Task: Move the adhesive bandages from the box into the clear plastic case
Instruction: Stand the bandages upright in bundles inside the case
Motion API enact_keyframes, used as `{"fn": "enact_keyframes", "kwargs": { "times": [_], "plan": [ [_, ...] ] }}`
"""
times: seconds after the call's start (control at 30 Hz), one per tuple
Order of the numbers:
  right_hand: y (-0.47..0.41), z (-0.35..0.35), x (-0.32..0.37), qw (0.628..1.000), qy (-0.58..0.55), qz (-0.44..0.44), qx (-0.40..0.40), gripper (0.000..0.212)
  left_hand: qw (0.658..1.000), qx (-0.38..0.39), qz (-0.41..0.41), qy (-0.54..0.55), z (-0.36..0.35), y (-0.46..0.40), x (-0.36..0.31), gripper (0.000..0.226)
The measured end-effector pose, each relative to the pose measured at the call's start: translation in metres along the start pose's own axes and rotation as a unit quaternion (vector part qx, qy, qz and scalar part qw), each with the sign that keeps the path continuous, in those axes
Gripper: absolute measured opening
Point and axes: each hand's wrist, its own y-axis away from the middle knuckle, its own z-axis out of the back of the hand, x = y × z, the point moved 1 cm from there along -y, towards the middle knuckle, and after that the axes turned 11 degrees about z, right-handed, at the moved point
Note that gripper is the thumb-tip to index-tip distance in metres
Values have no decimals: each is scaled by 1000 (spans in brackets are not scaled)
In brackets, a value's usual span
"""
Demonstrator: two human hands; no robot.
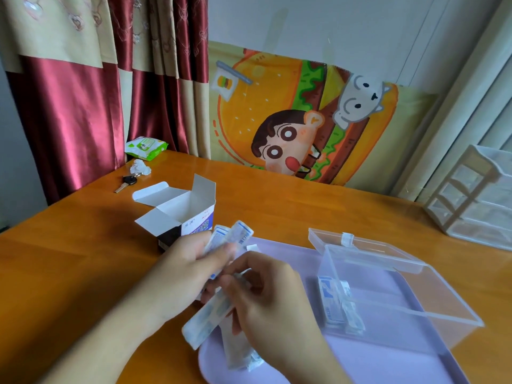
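The box [180, 214] stands open-flapped on the table [83, 253], just off the far left corner of the lilac tray [388, 364]. The left hand [180, 275] grips a bundle of bandages [232, 236]; the right hand [266, 295] pinches further strips [205, 320] over the tray's left edge, apparently sorting them for transfer. The clear case [401, 306], lid back, sits on the tray's right side, several bandages already against its left wall.

One box [182, 214], one case [393, 289], one tray [360, 364], one key [126, 183], two hands; perhaps eight bandages [206, 318], blurred.
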Motion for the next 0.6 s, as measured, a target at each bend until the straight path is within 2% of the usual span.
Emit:
{"fn": "enact_keyframes", "kwargs": {
  "times": [0.13, 0.23, 0.3, 0.43, 0.53, 0.6],
  "plan": [
    [-3, 18, 5, 999, -25, 19, -22, 15, 999, -40, -6, 19, 6, -6, 1, 30],
    [-7, 38, 5, 995, -77, 19, -67, 17, 997, -37, 5, 64, 4, -7, 2, 22],
    [-8, 46, 3, 995, -80, 14, -64, 15, 996, -23, 15, 90, 2, -5, 1, 20],
    [-7, 45, -6, 999, 25, 23, -8, 16, 990, -8, 43, 137, 2, -4, -3, 25],
    [-4, 32, -2, 996, 55, 18, 74, 11, 986, -38, 59, 149, 9, -4, -4, 32],
    [0, 16, 2, 985, 120, 26, 124, 8, 985, -61, 62, 149, 13, -5, -4, 34]
  ]
}}
